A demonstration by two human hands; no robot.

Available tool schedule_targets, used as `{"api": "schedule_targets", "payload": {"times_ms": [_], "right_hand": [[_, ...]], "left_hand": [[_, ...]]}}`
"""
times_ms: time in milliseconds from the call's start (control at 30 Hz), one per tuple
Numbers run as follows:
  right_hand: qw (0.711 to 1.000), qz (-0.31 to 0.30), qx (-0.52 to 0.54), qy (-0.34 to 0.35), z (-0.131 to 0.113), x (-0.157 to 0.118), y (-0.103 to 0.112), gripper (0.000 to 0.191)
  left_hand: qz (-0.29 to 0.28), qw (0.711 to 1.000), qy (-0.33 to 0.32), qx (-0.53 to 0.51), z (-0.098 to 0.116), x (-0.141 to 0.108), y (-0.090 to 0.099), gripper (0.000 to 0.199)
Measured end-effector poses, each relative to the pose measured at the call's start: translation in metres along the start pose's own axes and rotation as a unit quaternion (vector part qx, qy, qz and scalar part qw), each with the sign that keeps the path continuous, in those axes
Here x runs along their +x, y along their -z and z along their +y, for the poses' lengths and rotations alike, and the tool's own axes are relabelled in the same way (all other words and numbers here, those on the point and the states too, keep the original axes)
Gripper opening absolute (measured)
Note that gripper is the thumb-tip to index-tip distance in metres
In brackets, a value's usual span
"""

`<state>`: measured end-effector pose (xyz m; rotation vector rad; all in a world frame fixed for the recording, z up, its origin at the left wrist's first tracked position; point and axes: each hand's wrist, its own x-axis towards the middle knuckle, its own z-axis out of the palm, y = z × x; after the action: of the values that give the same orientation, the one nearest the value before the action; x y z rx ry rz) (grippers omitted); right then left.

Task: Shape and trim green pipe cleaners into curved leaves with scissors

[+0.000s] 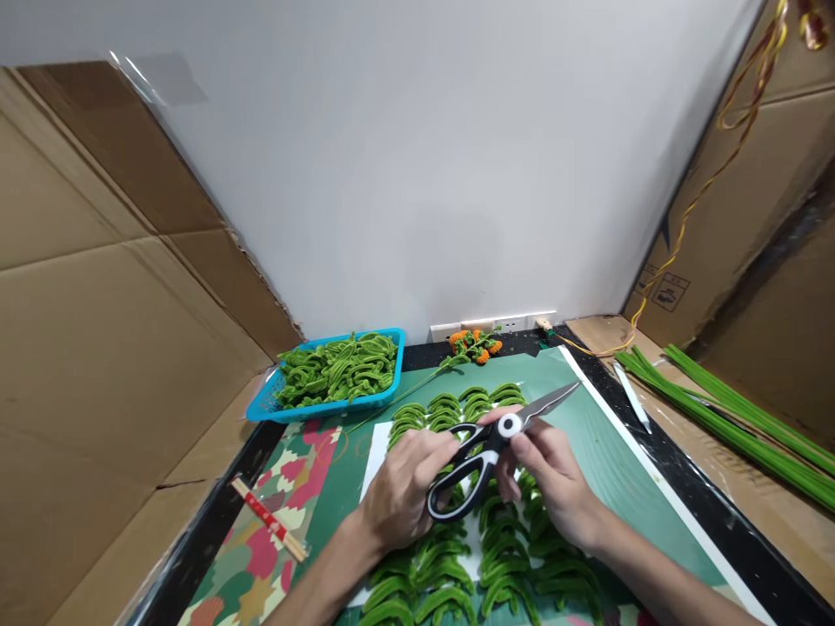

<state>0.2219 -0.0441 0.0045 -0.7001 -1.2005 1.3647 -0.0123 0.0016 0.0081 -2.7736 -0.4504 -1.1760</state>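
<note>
A pair of scissors [470, 474] with black and white handles is held up over the green mat, its closed blades pointing to the upper right. My left hand [408, 482] has its fingers closed at the handle loops. My right hand [551, 469] grips the scissors near the round white pivot. Beneath both hands, rows of curved fuzzy green pieces [505, 556] lie on white sheets; my hands hide some of them.
A blue basket [326, 415] of green fuzzy pieces stands at the back left. Orange flowers [479, 345] lie near a power strip [515, 323]. Long green stems [737, 426] and a white tool [631, 396] are at right, wrapped chopsticks [269, 519] at left. Cardboard walls flank the table.
</note>
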Motion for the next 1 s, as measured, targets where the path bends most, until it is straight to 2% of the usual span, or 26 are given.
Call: {"api": "schedule_targets", "payload": {"times_ms": [100, 167, 267, 367, 467, 567, 633, 700, 733, 867, 1000], "right_hand": [[0.993, 0.093, 0.075, -0.008, -0.002, 0.006, 0.006, 0.049], [0.981, 0.162, 0.1, -0.026, -0.006, 0.013, 0.015, 0.051], [0.963, 0.259, 0.069, -0.03, -0.009, 0.025, 0.035, 0.05], [0.953, 0.296, -0.05, -0.033, -0.008, 0.034, 0.055, 0.054], [0.953, 0.27, -0.13, -0.051, -0.005, 0.037, 0.073, 0.058], [0.943, 0.254, -0.198, -0.08, -0.005, 0.037, 0.092, 0.06], [0.908, 0.269, -0.317, -0.058, -0.005, 0.036, 0.108, 0.061], [0.847, 0.273, -0.453, -0.049, -0.003, 0.037, 0.124, 0.065], [0.826, 0.271, -0.49, -0.059, -0.001, 0.037, 0.131, 0.066], [0.804, 0.217, -0.541, -0.116, 0.008, 0.038, 0.154, 0.068], [0.782, 0.175, -0.583, -0.136, 0.013, 0.036, 0.163, 0.063]], "left_hand": [[0.067, 0.997, -0.017, -0.021, 0.002, -0.006, -0.003, 0.049], [0.074, 0.997, -0.013, -0.015, 0.001, -0.007, -0.002, 0.055], [0.049, 0.997, 0.005, 0.057, -0.004, -0.004, 0.004, 0.052], [-0.026, 0.987, 0.03, 0.153, -0.015, 0.002, 0.013, 0.033], [-0.044, 0.974, 0.067, 0.213, -0.033, -0.001, 0.024, 0.019], [-0.056, 0.958, 0.169, 0.227, -0.051, -0.014, 0.039, 0.021], [-0.098, 0.93, 0.28, 0.218, -0.06, -0.024, 0.051, 0.03], [-0.118, 0.91, 0.331, 0.221, -0.064, -0.034, 0.062, 0.035], [-0.128, 0.899, 0.354, 0.222, -0.065, -0.037, 0.068, 0.035], [-0.199, 0.862, 0.421, 0.201, -0.065, -0.044, 0.081, 0.029], [-0.266, 0.828, 0.46, 0.179, -0.067, -0.045, 0.085, 0.03]]}}
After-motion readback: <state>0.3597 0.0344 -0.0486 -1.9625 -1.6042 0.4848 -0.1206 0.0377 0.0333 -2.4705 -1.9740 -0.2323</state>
